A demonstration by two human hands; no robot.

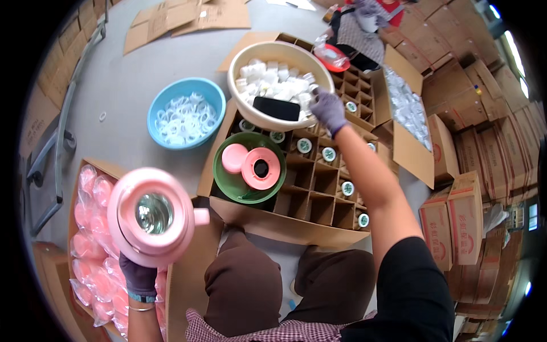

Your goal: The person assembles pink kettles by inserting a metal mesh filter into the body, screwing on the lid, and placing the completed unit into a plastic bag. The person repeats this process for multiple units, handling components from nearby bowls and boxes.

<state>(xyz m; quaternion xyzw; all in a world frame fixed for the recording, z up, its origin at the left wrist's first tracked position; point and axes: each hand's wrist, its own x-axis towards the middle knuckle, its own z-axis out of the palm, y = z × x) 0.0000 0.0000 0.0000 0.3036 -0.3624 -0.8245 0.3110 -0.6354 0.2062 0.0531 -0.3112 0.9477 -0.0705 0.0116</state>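
Observation:
My left hand (138, 277), in a dark glove, holds a pink flask body (152, 215) upright from below; its open mouth shows a shiny glass liner. My right hand (329, 110), also gloved, reaches forward into a cream basin (242, 97) full of small white parts, with a black phone (277, 108) lying on them. Whether those fingers pinch a part is hidden. A green bowl (225, 179) holding two pink lids (260, 167) rests on a divided carton (319, 196) in front of my knees.
A blue basin (160, 134) of white rings stands on the floor to the left. A carton of bagged pink flasks (91, 228) lies beside my left arm. Stacked cartons (464, 216) line the right. Another person (364, 25) sits at the far side.

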